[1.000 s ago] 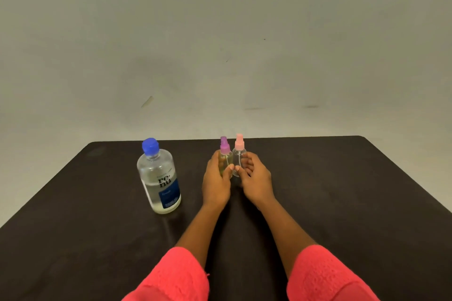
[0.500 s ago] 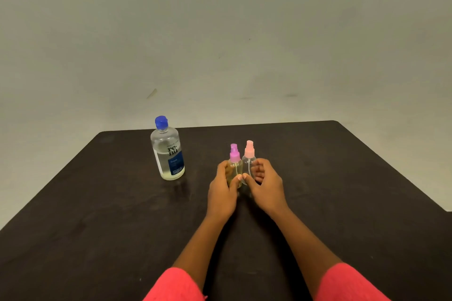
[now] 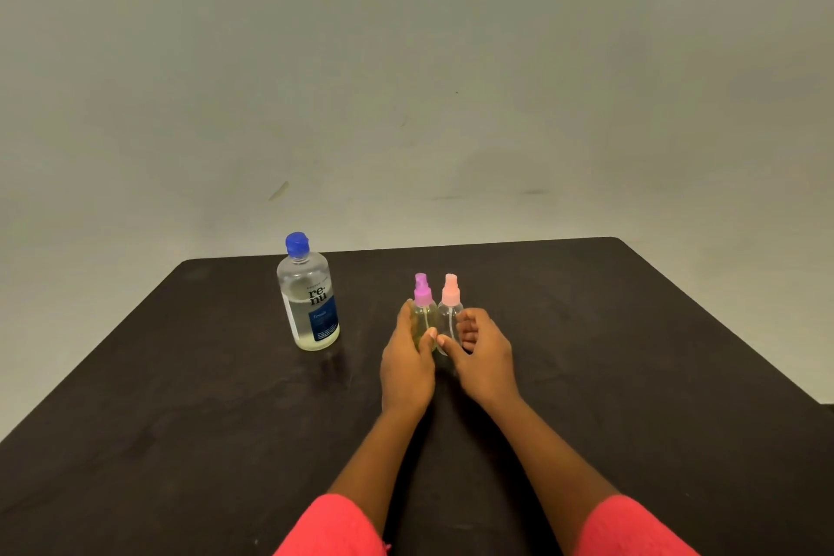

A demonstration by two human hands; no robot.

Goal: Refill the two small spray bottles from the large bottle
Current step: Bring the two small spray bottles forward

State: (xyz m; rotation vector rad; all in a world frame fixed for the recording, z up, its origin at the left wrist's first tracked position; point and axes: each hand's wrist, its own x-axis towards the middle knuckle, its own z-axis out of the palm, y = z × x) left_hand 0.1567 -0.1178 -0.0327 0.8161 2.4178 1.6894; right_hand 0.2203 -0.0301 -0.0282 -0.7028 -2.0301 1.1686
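Two small clear spray bottles stand upright side by side on the dark table. The purple-capped spray bottle is on the left and holds yellowish liquid; my left hand grips its body. The pink-capped spray bottle is on the right; my right hand curls round it, thumb in front and fingers on its right side. The large clear bottle with a blue cap and a blue label stands upright to the left, apart from both hands.
A plain grey wall rises behind the table's far edge. The table's right corner slopes toward me. Pink sleeves show at the bottom of the view.
The view has shifted, so everything sits differently in the frame. Both hands stay round the two small bottles on the table. The large bottle has not moved.
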